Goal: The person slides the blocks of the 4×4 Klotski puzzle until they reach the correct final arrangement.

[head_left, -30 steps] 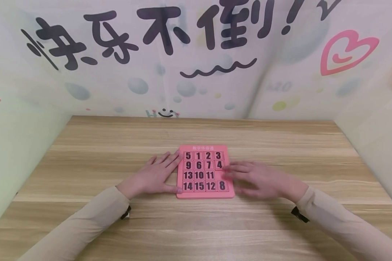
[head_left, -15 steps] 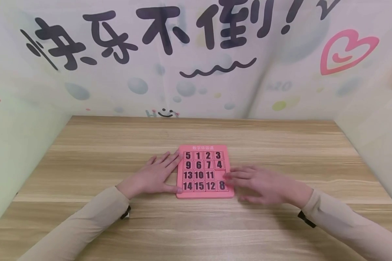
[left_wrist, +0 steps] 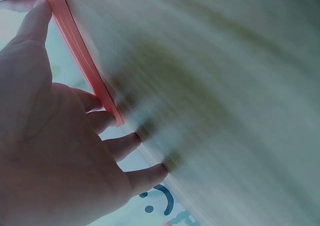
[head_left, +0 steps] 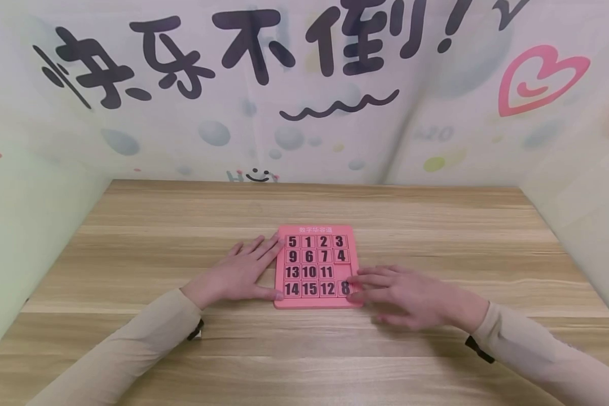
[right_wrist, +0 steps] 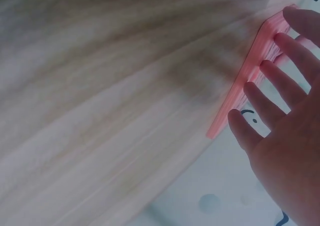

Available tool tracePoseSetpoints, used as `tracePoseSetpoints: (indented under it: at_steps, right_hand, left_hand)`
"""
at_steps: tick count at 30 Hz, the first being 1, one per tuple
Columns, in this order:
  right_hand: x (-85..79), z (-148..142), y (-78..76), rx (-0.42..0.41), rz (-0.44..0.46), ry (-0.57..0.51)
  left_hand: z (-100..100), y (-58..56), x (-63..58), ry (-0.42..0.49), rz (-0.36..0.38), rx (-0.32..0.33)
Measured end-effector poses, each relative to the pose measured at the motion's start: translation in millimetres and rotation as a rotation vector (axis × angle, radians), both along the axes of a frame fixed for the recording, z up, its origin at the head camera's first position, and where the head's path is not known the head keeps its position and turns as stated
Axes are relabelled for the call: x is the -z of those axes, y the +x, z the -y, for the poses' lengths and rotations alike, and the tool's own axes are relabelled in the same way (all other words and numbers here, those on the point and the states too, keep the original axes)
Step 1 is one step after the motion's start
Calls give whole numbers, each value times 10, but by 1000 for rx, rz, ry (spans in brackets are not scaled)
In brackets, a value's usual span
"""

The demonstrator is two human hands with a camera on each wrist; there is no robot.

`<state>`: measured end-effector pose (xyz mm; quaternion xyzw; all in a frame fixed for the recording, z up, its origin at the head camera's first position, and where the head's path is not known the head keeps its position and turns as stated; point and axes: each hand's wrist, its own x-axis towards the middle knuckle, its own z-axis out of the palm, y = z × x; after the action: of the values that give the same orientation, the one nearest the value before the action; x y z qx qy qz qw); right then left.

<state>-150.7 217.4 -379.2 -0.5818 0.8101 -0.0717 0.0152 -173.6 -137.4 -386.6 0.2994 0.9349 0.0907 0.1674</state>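
A pink number slide puzzle point(head_left: 317, 303) lies flat on the wooden table, its numbered tiles in rows inside a raised frame. The gap among the tiles shows in the third row at the right, between the 4 tile point(head_left: 341, 256) and the 8 tile point(head_left: 344, 288). My left hand point(head_left: 241, 274) rests with spread fingers along the puzzle's left edge, thumb at the lower left corner. My right hand point(head_left: 411, 296) reaches over the right edge, its fingertips at the 8 tile. In the right wrist view the fingers point(right_wrist: 284, 80) are extended beside the pink frame point(right_wrist: 250, 68).
The wooden table point(head_left: 304, 361) runs back to a white printed wall covering point(head_left: 182, 141) with black lettering and a pink heart point(head_left: 540, 82). Pale side panels stand left and right. Dark straps point(head_left: 479, 349) show at both sleeves.
My right hand has shifted toward the puzzle's lower right, from beside the 4 tile down to the 8 tile. The tiles show the same layout, and my left hand stays in place.
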Motion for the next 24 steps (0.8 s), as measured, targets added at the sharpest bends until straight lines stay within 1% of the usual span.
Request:
tracePoseSetpoints:
  at_steps: [8,24]
  right_hand:
    - [39,-13,0,2,8,-48]
    - [55,-19,-1,39,59,-48]
  left_hand:
    - [-5,-12,-2,-4,1,0]
    - [-9,-4,-8,0,6,0]
